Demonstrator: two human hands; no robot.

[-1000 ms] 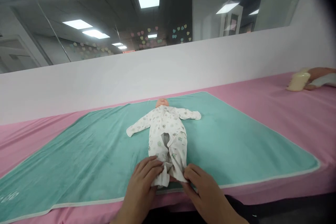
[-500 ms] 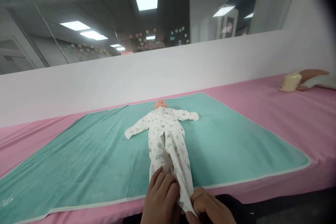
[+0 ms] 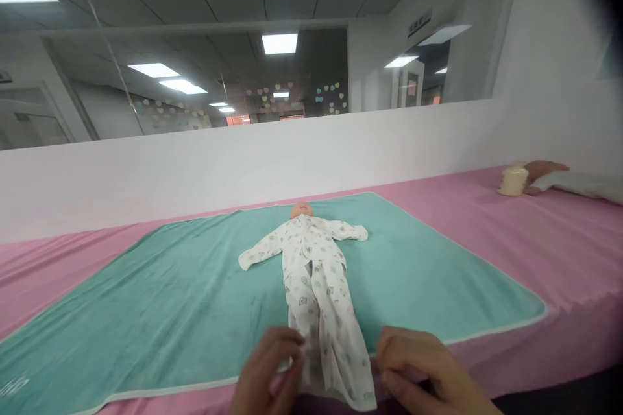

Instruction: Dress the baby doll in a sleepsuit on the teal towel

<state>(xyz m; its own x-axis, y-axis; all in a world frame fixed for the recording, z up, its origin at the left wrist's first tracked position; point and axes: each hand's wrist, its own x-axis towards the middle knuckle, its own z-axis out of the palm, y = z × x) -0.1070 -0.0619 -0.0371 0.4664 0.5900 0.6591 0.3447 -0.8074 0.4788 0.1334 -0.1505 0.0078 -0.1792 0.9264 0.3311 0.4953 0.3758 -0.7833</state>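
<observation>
A baby doll (image 3: 311, 253) in a white printed sleepsuit lies on its back on a teal blanket (image 3: 170, 311), head toward the wall and arms spread. Its trouser legs (image 3: 331, 343) are stretched out toward me and reach the blanket's near edge. My left hand (image 3: 270, 373) is curled, its fingers pinching the left trouser leg's cuff. My right hand (image 3: 423, 369) sits just right of the right trouser leg with its fingers curled under; what they hold is hidden.
The blanket covers a long pink-sheeted surface (image 3: 535, 246) against a low white wall (image 3: 195, 168) with windows above. Far right lie a cream bottle (image 3: 513, 180) and another doll (image 3: 564, 178).
The bunched trouser legs have been pulled out long and straight toward me. My hands have moved apart to either side of the cuffs, and the view has tilted upward.
</observation>
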